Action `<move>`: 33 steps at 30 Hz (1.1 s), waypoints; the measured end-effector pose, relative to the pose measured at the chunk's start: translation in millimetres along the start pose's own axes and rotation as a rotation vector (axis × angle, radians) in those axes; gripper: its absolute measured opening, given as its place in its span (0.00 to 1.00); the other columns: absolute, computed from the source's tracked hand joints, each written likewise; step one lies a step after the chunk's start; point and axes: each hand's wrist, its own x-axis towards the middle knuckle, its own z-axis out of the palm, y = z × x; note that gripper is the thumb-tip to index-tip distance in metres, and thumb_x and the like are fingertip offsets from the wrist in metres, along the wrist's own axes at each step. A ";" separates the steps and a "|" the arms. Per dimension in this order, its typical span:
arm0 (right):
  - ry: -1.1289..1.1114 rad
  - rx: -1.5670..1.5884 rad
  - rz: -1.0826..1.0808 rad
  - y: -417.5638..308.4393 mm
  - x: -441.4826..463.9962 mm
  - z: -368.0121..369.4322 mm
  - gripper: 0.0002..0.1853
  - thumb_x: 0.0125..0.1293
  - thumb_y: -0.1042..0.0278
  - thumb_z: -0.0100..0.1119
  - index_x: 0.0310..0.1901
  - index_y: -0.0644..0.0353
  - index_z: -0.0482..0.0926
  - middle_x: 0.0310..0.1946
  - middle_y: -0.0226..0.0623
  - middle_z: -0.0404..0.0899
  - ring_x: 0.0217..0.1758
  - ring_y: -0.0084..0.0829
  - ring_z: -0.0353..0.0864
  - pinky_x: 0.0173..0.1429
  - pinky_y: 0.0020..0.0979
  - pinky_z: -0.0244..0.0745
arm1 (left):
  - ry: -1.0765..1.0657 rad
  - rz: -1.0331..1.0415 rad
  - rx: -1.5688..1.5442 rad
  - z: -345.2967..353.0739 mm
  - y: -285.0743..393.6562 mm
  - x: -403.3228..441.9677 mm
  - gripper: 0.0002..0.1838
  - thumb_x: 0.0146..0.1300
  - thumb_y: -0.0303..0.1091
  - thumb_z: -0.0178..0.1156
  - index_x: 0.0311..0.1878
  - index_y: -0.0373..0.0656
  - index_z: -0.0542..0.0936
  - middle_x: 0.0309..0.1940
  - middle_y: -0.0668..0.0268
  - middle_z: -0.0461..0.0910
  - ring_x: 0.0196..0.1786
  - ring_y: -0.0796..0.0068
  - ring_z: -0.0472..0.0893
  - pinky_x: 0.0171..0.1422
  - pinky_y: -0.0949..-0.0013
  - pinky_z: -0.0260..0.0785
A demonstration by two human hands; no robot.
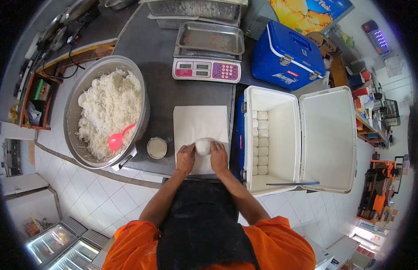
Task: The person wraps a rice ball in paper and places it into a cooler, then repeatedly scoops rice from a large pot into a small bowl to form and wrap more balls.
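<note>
A rounded white packet [202,146] sits on a stack of white paper sheets [200,118] in front of me. My left hand [185,158] presses at its left side with curled fingers. My right hand [219,156] does the same on its right side, so the packet is between them. Left of the paper stands a small round container [156,148] with pale contents. Farther left, a large metal pot [70,105] holds a heap of cooked white rice [112,96], with a pink scoop [115,141] lying on the rice.
Beyond the paper are a digital scale [206,70] and a metal tray [211,38] on it. To the right, an open cooler [281,121] contains rows of white packets [262,142]; its lid [329,135] is swung outward. A closed blue cooler [288,56] stands behind.
</note>
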 end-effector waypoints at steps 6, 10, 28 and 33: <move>0.147 0.567 0.107 -36.7 -27.9 18.9 0.42 0.57 0.85 0.51 0.75 0.71 0.51 0.74 0.63 0.56 0.77 0.57 0.57 0.80 0.43 0.54 | -0.091 -0.056 -0.156 -5.8 13.8 -21.2 0.28 0.57 0.23 0.57 0.64 0.32 0.72 0.46 0.45 0.82 0.52 0.43 0.77 0.60 0.51 0.71; 0.125 0.842 0.139 -43.6 -18.9 25.0 0.41 0.61 0.78 0.58 0.75 0.72 0.52 0.73 0.62 0.58 0.76 0.55 0.60 0.78 0.42 0.57 | -0.169 -0.135 -0.281 -6.7 10.8 -24.7 0.30 0.57 0.27 0.53 0.66 0.30 0.70 0.50 0.41 0.80 0.61 0.42 0.71 0.69 0.49 0.64; 0.361 0.487 0.061 -85.2 -55.7 -130.6 0.35 0.63 0.77 0.62 0.70 0.70 0.57 0.65 0.60 0.65 0.66 0.56 0.70 0.70 0.47 0.64 | -0.354 -0.890 -1.401 -82.1 148.7 51.5 0.23 0.77 0.47 0.47 0.60 0.35 0.74 0.50 0.63 0.79 0.52 0.71 0.78 0.57 0.66 0.71; 0.109 0.197 0.056 -46.2 -90.5 -177.1 0.40 0.67 0.70 0.57 0.76 0.69 0.48 0.65 0.60 0.65 0.69 0.57 0.63 0.75 0.61 0.46 | -0.468 -0.947 -1.303 -54.8 192.3 48.4 0.19 0.73 0.44 0.55 0.53 0.36 0.76 0.38 0.62 0.80 0.36 0.79 0.79 0.34 0.76 0.73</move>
